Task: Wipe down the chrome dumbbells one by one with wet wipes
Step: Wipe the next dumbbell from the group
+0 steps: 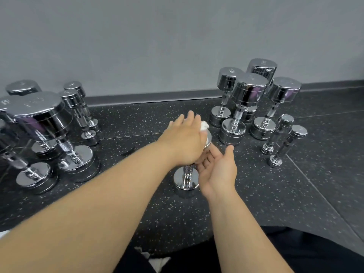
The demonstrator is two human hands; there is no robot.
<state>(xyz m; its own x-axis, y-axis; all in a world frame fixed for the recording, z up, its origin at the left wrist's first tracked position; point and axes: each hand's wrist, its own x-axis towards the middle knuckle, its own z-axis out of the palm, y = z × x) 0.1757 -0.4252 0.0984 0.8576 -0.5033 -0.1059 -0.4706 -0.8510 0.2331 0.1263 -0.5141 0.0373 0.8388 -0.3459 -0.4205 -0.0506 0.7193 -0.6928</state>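
Dumbbell [186, 179] is standing upright on the speckled floor [137, 198] at frame centre, its lower head and part of the handle showing and its upper head mostly covered. Left hand [186, 140] is reaching in from 8 o'clock and lying palm down over the upper head, fingers stretched out toward 12 o'clock, not curling. It is pressing a bunched white wipe [204, 126] onto the head, and the wipe is poking out at the hand's 1 o'clock edge. The thumb is hidden, so I cannot tell whether it is pinching. Right hand [218, 168] is sitting at 4 o'clock of the left hand, palm up, fingers relaxed and spread, fingertips touching the handle just under the upper head and gripping nothing. A big cluster of dumbbells [41, 117] is standing at 9 o'clock and another cluster [248, 89] at 2 o'clock, both well apart from the hands. A small pair [283, 133] is standing at 3 o'clock. Grey wall [157, 36] is running along 12 o'clock.
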